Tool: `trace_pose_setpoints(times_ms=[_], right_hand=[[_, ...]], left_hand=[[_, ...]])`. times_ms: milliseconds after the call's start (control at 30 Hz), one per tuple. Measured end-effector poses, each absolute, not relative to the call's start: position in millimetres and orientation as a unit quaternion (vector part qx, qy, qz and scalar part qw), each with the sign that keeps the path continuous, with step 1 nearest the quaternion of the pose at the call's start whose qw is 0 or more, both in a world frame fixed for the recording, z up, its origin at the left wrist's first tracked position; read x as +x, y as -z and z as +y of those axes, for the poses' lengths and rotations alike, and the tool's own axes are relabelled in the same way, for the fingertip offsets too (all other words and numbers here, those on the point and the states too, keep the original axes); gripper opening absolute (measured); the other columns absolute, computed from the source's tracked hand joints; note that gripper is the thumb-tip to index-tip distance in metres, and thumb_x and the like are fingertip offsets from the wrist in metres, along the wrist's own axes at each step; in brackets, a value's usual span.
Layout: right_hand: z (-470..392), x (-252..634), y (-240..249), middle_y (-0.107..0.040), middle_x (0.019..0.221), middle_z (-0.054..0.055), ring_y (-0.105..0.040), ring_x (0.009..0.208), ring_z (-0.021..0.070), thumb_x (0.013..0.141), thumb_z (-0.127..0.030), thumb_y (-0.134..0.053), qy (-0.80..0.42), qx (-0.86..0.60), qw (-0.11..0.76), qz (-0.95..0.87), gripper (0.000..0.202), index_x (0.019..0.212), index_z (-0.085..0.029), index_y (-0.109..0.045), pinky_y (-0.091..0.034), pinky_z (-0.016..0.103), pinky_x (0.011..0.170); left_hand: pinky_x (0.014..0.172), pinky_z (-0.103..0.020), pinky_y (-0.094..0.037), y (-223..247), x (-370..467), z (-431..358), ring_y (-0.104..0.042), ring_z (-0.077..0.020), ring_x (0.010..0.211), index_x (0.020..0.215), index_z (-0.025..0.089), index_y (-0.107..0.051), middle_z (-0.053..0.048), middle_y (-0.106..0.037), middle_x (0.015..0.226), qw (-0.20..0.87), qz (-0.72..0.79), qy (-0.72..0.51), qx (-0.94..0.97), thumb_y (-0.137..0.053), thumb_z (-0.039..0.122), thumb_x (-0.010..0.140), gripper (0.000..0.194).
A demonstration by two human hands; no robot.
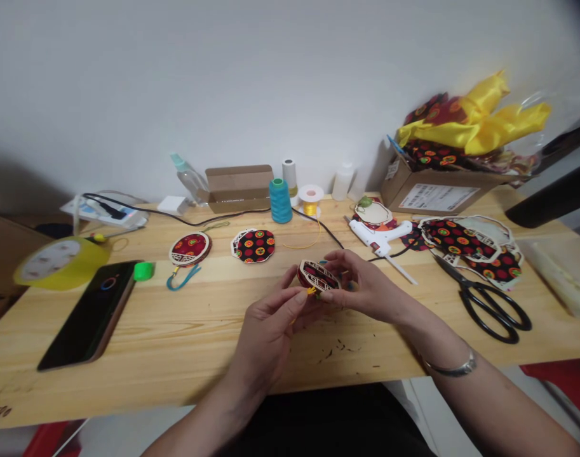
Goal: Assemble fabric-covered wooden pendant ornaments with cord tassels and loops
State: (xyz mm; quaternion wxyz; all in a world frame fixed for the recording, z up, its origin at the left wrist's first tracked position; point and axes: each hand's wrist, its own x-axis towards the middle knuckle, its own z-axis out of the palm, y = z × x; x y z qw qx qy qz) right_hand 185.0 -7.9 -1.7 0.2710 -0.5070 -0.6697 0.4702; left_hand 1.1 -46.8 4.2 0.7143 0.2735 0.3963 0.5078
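Both hands hold one small wood-framed fabric ornament (pixel 319 277) above the front middle of the table. My left hand (pixel 275 317) pinches its lower left edge, where a short yellow cord (pixel 311 291) shows at the thumb tip. Around its right side are the fingers of my right hand (pixel 366 285), the thumb along the lower edge. A bit of blue shows behind the ornament near the right fingers. Behind them lie an octagonal patterned piece (pixel 255 246) and a round ornament (pixel 189 248) with a blue loop.
Black scissors (pixel 494 304), a white glue gun (pixel 378 240) and patterned pieces (pixel 471 244) lie right. Teal thread (pixel 281 202) and a yellow spool (pixel 310 202) stand behind. A phone (pixel 89 314) and yellow tape (pixel 63 261) are left. A stuffed cardboard box (pixel 430 187) stands back right.
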Motion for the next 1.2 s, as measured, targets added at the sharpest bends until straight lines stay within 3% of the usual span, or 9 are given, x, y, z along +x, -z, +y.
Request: trace_pose_setpoints(times_ms=[100,233,433,567,767,1033,1200], right_hand=[[-8.2,184.6,1.1,-0.058,0.108,0.008,-0.056,0.088,0.0183,0.068,-0.049,-0.068,-0.467,-0.509,0.266,-0.673,0.063,0.118,-0.021,-0.043,-0.048,0.035,0.074],[-7.9,185.7,1.3,-0.059,0.106,0.007,-0.056,0.089,0.0189,0.068,-0.049,-0.068,-0.46,-0.502,0.261,-0.685,0.062,0.117,-0.021,-0.043,-0.047,0.035,0.074],[-5.1,187.7,2.4,-0.059,0.108,0.008,-0.056,0.086,0.0184,0.07,-0.049,-0.067,-0.481,-0.497,0.252,-0.677,0.06,0.117,-0.021,-0.044,-0.047,0.034,0.071],[-4.8,187.1,1.8,-0.059,0.108,0.009,-0.056,0.085,0.0181,0.069,-0.046,-0.068,-0.495,-0.491,0.249,-0.672,0.06,0.117,-0.02,-0.044,-0.046,0.033,0.07],[-6.4,186.9,-1.7,-0.059,0.11,0.01,-0.057,0.084,0.0175,0.07,-0.044,-0.068,-0.521,-0.485,0.253,-0.656,0.06,0.118,-0.019,-0.043,-0.048,0.034,0.07],[-5.8,187.7,2.8,-0.06,0.109,0.01,-0.059,0.091,0.0196,0.073,-0.045,-0.065,-0.535,-0.48,0.262,-0.643,0.057,0.118,-0.018,-0.043,-0.05,0.036,0.075],[-10.6,194.4,-9.7,-0.055,0.12,0.013,-0.057,0.102,0.0224,0.078,-0.047,-0.059,-0.507,-0.492,0.27,-0.654,0.054,0.122,-0.019,-0.043,-0.049,0.037,0.08]], left_hand=[[0.085,-0.043,-0.052,-5.7,2.0,-44.7,-0.053,-0.0328,0.113,0.077,0.018,-0.074,-0.005,-0.036,0.144,0.708,0.398,-0.514,0.276,-0.067,0.018,0.071,0.009],[0.084,-0.047,-0.052,-5.3,0.0,-42.1,-0.058,-0.0327,0.107,0.083,0.019,-0.074,-0.009,-0.051,0.133,0.745,0.386,-0.475,0.264,-0.067,0.024,0.072,0.013],[0.097,-0.039,-0.043,-3.0,-11.9,-37.9,-0.029,-0.0313,0.132,0.082,0.023,-0.074,-0.001,-0.024,0.15,0.612,0.438,-0.478,0.453,-0.066,0.02,0.073,0.012],[0.102,-0.038,-0.036,-1.3,-16.5,-34.7,-0.029,-0.0273,0.133,0.083,0.025,-0.074,-0.002,-0.035,0.145,0.574,0.437,-0.437,0.536,-0.064,0.021,0.075,0.013],[0.099,-0.04,-0.039,-0.3,-13.7,-32.8,-0.047,-0.0269,0.12,0.082,0.021,-0.074,-0.008,-0.052,0.131,0.595,0.439,-0.427,0.521,-0.062,0.023,0.077,0.013],[0.093,-0.038,-0.044,4.9,-14.1,-32.1,-0.055,-0.0241,0.106,0.078,0.02,-0.074,-0.008,-0.059,0.114,0.613,0.427,-0.446,0.492,-0.063,0.022,0.076,0.011],[0.085,-0.033,-0.049,7.3,-15.2,-31.5,-0.057,-0.0216,0.101,0.079,0.02,-0.074,-0.006,-0.059,0.106,0.604,0.429,-0.449,0.5,-0.063,0.021,0.076,0.011]])
